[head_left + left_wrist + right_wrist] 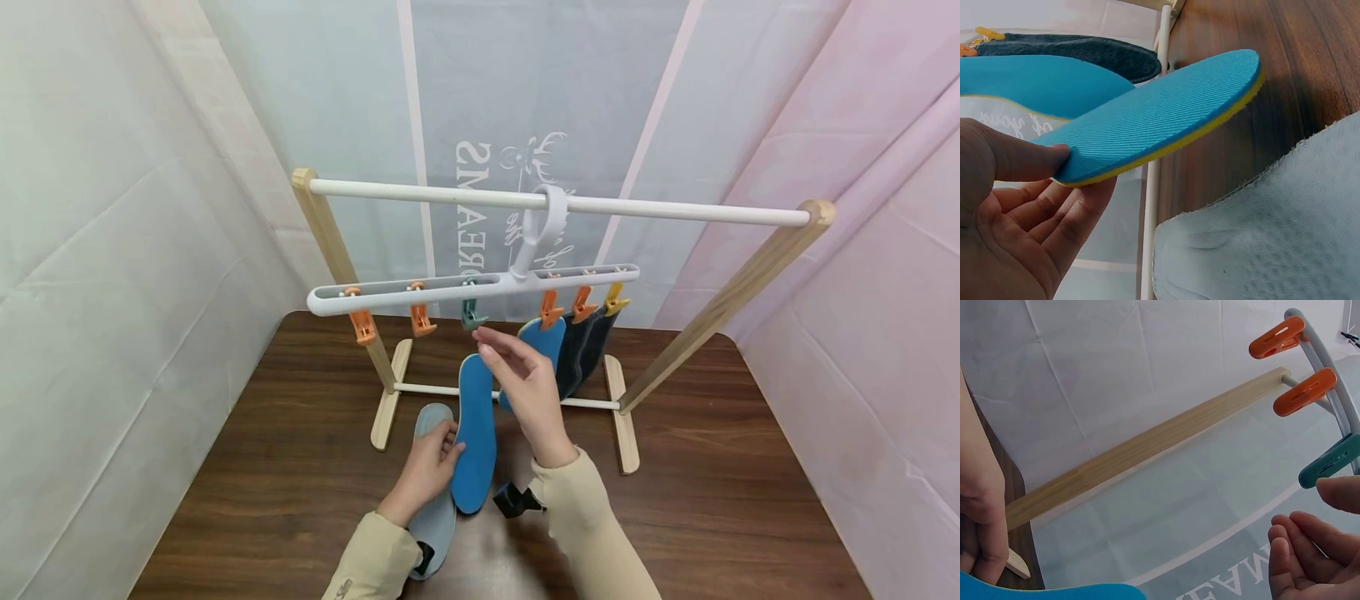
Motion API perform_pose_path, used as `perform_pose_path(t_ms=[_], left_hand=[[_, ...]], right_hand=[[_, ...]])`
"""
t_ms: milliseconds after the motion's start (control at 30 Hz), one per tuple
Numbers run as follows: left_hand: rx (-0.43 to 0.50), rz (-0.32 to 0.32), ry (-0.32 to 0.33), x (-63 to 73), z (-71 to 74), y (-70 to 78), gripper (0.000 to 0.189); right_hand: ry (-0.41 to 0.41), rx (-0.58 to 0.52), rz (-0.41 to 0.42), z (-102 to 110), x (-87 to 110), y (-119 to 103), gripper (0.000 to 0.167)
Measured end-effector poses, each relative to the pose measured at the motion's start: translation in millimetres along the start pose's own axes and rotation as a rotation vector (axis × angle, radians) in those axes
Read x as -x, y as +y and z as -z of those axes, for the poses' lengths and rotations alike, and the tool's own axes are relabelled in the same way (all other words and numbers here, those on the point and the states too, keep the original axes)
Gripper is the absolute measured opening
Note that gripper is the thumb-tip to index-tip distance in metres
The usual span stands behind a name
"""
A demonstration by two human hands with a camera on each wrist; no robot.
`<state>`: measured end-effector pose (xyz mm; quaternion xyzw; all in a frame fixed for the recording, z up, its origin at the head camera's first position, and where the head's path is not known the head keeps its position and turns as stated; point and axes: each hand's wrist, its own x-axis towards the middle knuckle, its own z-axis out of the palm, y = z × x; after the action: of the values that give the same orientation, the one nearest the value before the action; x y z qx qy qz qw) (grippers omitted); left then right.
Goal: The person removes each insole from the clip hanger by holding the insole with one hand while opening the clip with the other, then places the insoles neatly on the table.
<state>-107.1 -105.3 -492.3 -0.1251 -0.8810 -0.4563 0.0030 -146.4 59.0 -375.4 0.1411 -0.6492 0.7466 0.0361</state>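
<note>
My left hand (429, 467) pinches a blue insole (476, 433) by its edge, thumb on the blue face and fingers beneath its yellow underside (1166, 151). A grey insole (433, 525) lies on the table under that hand. My right hand (528, 392) is raised with nothing in it, thumb apart from the fingers, close to a green clip (471, 310) on a white hanger (405, 297). In the right wrist view the thumb (1338, 492) sits right at the lower end of the green clip (1329, 461).
The hanger hooks over the white rod (675, 211) of a wooden stand (697, 325). Orange clips (362, 327) hang at its left. On the right, an orange clip (551, 310) holds another blue insole (551, 337); orange and yellow clips (615, 298) hold a dark insole (585, 350).
</note>
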Motion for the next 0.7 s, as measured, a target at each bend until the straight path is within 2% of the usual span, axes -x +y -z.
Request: perform_pose_path(t_ms=[367,700], left_hand=[[-0.016,0.017,-0.038,0.8,-3.3,-3.7,0.011],[0.019,0.065,-0.135,3.9,-5.1,-1.5,0.012]], right_hand=[[0.006,0.022,0.022,1.7,0.6,3.1,0.032],[0.030,0.043,0.011,1.2,-0.2,5.4,0.030]])
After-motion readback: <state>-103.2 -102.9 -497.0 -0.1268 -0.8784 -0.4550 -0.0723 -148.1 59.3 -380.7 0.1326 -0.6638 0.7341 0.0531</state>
